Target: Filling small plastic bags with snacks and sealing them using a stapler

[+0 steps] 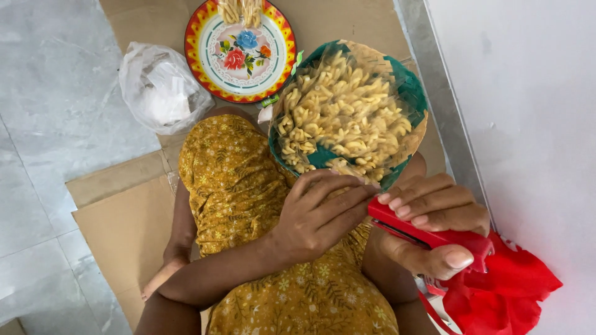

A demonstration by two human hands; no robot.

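The person sits on flattened cardboard point(124, 223) spread over a grey tiled floor point(43, 124), knees drawn up under a mustard-yellow flowered dress point(236, 180). The right hand point(434, 226) is closed around a red stapler point(428, 232), fingers laid over its top and the thumb pressed up from below, holding it roughly level in front of the lap. The left hand point(316, 217) reaches across to the stapler's front end, its fingers curled and their tips touching the stapler's nose; I cannot tell whether it is pinching something thin there, as the fingers cover that spot. Just above both hands, resting against the raised knee, is a clear plastic bag of pale spiral pasta point(341, 111), lying in a round green woven basket point(413, 93); the lower edge of the bag comes down to the left fingertips. Further out on the cardboard lies a round enamel plate point(239, 68) with a red and yellow rim and painted flowers, and a few more pieces of the pasta sit at its far edge. Beside the plate, to the left, is a crumpled white plastic bag point(158, 90). A red cloth bag point(503, 288) is bunched near the right wrist, next to the white wall point(528, 93).
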